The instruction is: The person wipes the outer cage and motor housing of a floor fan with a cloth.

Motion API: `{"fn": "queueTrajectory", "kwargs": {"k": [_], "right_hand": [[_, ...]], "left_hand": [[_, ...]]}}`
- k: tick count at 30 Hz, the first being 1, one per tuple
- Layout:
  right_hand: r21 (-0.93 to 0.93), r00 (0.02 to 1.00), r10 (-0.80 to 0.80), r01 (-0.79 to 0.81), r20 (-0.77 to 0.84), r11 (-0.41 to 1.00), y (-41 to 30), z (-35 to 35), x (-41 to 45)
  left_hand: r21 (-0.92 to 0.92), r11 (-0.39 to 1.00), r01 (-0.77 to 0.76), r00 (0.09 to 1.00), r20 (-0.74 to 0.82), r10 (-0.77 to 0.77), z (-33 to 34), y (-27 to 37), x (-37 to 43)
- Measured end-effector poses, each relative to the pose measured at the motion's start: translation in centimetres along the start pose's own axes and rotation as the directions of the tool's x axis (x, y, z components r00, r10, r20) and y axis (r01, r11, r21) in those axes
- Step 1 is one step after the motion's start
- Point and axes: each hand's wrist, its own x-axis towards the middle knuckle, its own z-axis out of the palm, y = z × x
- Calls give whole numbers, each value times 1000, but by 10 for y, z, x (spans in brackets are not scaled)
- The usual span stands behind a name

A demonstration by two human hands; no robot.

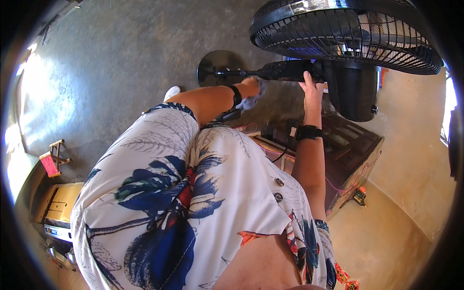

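Note:
A black pedestal fan (286, 70) stretches across the upper right, its wire-caged head (340, 36) large at the top right. Its pole leads left to a round dark base (217, 69) on the floor. My left hand (252, 87) holds a bunched grey-blue cloth (250, 101) against the lower end of the fan's black control housing, near the pole. With my right hand (312, 87) I grip the upper end of that housing, just below the motor cover (353, 90); some of its fingers are hidden behind it. Both wrists wear black bands.
A dark wooden cabinet (348, 141) with cables stands beside my right forearm. On the grey concrete floor (119, 47) at left is a small folding stool (52, 163) with a pink seat. Wooden furniture (63, 203) is at lower left. A tan wall (406, 145) rises at right.

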Motion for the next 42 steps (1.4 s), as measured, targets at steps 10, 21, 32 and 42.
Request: {"fn": "queueTrajectory", "kwargs": {"k": [10, 21, 32, 42], "right_hand": [[-55, 999, -10, 7, -40, 998, 5, 0, -4], [-5, 998, 16, -16, -57, 1000, 1, 4, -6], [39, 994, 96, -94, -48, 995, 4, -1, -14], [-22, 996, 69, -70, -52, 997, 11, -9, -5]], "left_hand": [[-749, 39, 662, 662, 559, -500, -135, -25, 0], [-556, 764, 328, 884, -106, -456, -72, -99, 14], [-571, 726, 383, 903, 67, -423, -65, -82, 38], [-597, 669, 443, 896, 321, -307, -43, -59, -2]]}}
